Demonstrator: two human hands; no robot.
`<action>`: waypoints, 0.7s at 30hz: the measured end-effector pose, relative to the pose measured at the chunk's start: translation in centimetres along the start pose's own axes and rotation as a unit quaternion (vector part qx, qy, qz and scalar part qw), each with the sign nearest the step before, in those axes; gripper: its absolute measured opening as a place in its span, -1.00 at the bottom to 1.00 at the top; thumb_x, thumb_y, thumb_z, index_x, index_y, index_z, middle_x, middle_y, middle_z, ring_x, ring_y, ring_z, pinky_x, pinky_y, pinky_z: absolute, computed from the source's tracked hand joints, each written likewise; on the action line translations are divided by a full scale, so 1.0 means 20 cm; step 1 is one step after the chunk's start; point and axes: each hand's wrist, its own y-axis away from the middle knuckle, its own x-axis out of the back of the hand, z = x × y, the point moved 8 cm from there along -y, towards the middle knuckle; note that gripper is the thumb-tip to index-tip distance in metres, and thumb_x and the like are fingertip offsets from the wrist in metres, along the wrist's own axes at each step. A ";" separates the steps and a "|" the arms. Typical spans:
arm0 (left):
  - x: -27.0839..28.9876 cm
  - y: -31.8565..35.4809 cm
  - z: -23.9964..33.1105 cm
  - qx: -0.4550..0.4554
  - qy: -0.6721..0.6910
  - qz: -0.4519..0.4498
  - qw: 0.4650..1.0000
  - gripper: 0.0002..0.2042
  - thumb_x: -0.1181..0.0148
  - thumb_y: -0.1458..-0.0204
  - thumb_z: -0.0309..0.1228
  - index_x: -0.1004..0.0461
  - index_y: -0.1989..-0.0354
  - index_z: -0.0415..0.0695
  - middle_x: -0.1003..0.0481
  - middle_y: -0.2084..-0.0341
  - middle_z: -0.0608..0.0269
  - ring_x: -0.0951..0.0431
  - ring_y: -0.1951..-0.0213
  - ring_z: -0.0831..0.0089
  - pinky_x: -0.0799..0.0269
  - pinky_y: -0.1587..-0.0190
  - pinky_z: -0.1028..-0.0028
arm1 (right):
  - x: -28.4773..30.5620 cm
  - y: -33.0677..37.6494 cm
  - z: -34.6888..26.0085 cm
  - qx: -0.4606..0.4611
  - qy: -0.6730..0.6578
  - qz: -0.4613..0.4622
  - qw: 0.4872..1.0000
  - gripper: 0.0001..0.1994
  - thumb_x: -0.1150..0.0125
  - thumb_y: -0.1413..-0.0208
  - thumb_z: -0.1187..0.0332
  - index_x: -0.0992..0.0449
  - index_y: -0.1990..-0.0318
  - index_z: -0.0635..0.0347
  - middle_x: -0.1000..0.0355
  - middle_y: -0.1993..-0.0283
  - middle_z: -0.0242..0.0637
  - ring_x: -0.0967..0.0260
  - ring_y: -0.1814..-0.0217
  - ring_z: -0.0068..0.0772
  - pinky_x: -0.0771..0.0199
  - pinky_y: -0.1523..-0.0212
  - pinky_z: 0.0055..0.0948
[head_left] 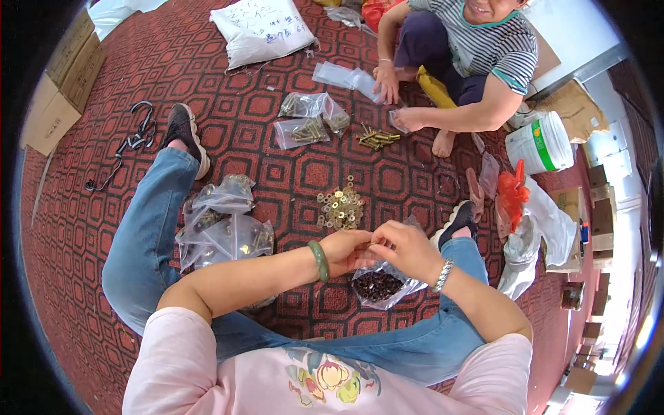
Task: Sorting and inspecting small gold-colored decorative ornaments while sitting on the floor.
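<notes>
Meeting in the middle of the head view, the left hand (348, 253) and the right hand (408, 250) bring their bent fingers together; whether they grip anything cannot be told. Just below the right hand lies an open clear plastic bag (412, 286) holding small dark-brown pieces (375, 284). Beyond the hands, flat brass-coloured rings (341, 210) lie heaped on the red, black-patterned carpet (290, 200), with filled clear plastic bags (234, 236) to their left. Farther off, a co-worker's hand (411, 119) is near long brass-coloured bolts (377, 137).
</notes>
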 end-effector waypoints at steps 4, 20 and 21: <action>0.03 -0.01 -0.01 0.020 0.035 0.024 0.999 -0.84 0.08 -0.14 -0.39 -0.39 0.26 -0.21 -0.49 0.41 0.22 -0.49 0.46 0.55 -0.49 0.42 0.67 | -0.02 -0.03 0.00 -0.001 -0.010 0.022 1.000 -0.88 -0.15 0.03 0.37 -0.46 0.33 0.16 -0.38 0.39 -0.34 -0.33 0.42 -0.41 -0.34 0.38 -0.51; 0.75 -0.11 0.44 -0.483 -0.699 -0.050 0.525 -0.76 0.05 -0.05 -0.32 -0.45 0.28 -0.22 -0.52 0.36 0.15 -0.49 0.33 0.20 -0.42 0.22 0.33 | -0.09 -0.82 1.39 -0.150 0.101 0.343 0.922 -0.73 -0.03 0.03 0.41 -0.37 0.12 0.22 -0.40 0.25 -0.08 -0.35 0.36 0.01 -0.39 0.25 -0.14; 0.62 -0.10 0.51 -0.482 -0.702 -0.053 0.522 -0.76 0.05 -0.05 -0.32 -0.45 0.28 -0.22 -0.52 0.36 0.15 -0.49 0.33 0.20 -0.42 0.22 0.33 | -0.12 -0.84 1.40 -0.173 0.098 0.349 0.916 -0.73 -0.03 0.02 0.41 -0.37 0.12 0.21 -0.40 0.24 -0.09 -0.34 0.37 0.01 -0.39 0.25 -0.15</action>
